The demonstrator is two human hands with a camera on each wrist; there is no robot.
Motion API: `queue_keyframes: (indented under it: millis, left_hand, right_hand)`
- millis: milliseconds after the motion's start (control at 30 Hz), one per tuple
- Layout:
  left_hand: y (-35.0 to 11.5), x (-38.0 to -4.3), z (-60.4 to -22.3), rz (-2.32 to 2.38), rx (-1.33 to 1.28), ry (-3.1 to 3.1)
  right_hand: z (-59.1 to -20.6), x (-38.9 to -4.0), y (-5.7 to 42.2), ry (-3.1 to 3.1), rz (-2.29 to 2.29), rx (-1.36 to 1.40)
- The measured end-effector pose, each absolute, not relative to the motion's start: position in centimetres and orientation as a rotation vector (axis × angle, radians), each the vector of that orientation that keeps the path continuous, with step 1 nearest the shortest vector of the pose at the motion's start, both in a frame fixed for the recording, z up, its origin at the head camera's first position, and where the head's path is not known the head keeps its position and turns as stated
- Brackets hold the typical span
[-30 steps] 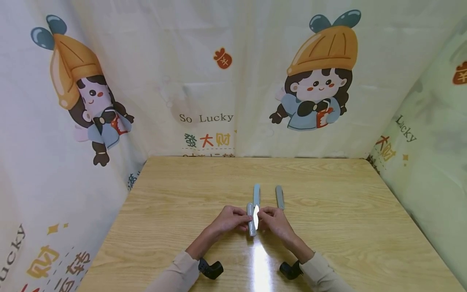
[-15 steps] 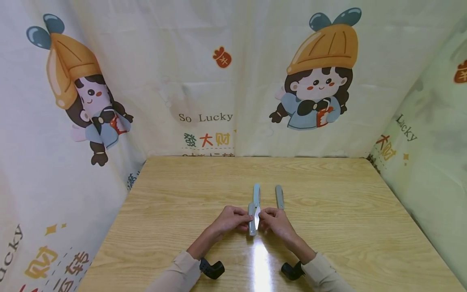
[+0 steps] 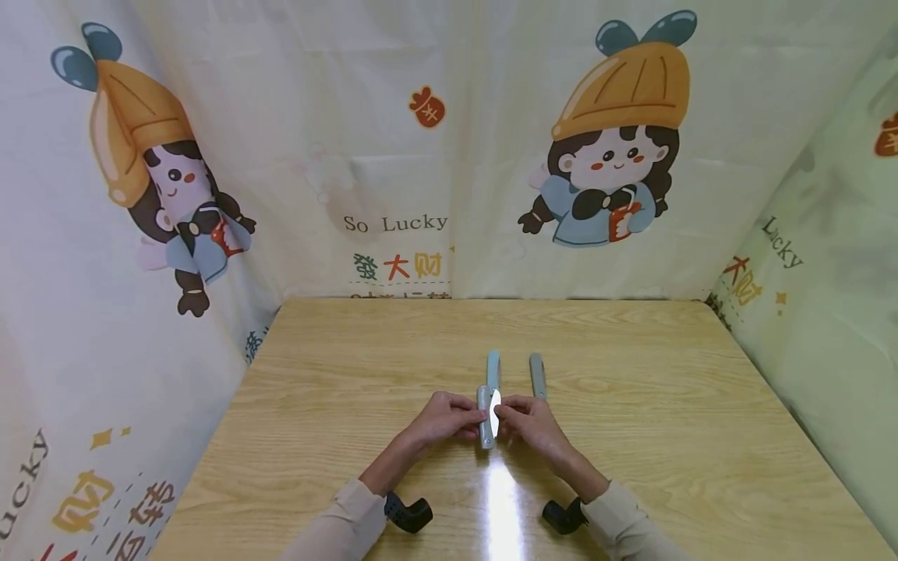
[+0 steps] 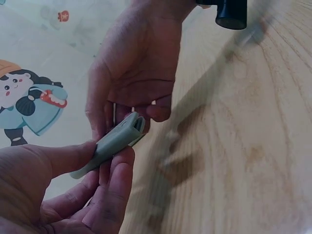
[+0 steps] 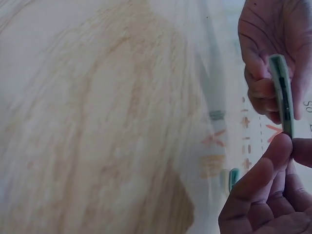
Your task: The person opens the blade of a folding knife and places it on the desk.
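A folding knife with a pale grey-green handle [image 3: 485, 427] stands between my hands, its shiny blade [image 3: 496, 413] swung partly out along the handle's right side. My left hand [image 3: 446, 418] pinches the handle between thumb and fingers. From the other side, my right hand [image 3: 529, 421] pinches the blade with thumb and forefinger. In the left wrist view the handle [image 4: 114, 141] shows its slotted end, while the blade is mostly hidden. The long slot of the knife [image 5: 281, 87] faces the camera in the right wrist view, over the right fingertips.
Just beyond my hands lie a light blue folding knife [image 3: 494, 369] and, to its right, a grey folding knife [image 3: 537, 375], on the wooden table [image 3: 351, 351]. A printed curtain [image 3: 491, 156] hangs behind the table. Black wrist cameras [image 3: 409, 513] sit below both wrists.
Both hands keep their grip on the knife. The blade has tilted slightly, its glint dimming and then brightening again. The two knives on the table have stayed put.
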State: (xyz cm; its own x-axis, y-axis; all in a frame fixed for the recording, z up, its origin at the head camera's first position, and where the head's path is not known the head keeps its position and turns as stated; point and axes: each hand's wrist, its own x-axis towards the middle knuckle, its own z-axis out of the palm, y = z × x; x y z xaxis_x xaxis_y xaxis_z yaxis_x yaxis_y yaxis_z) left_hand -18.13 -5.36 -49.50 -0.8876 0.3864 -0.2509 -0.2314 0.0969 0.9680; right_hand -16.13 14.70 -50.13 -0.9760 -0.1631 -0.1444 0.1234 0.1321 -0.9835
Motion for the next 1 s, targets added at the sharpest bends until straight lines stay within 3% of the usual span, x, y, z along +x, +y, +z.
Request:
queue_keyframes:
  millis: [633,800,1000]
  left_hand:
    - [-5.5,-17.7,-49.8,1.854,0.183,1.935]
    - [-6.0,-17.6,-49.6,1.726,0.428,2.127]
    - [-6.6,-17.7,-49.7,1.097,1.076,2.8]
  right_hand:
    - [-50.4,-16.0,15.0,2.211,-1.909,0.008]
    - [-50.2,-16.0,15.1,2.19,-1.914,0.005]
    - [-50.1,-15.8,15.2,2.194,-1.913,-0.018]
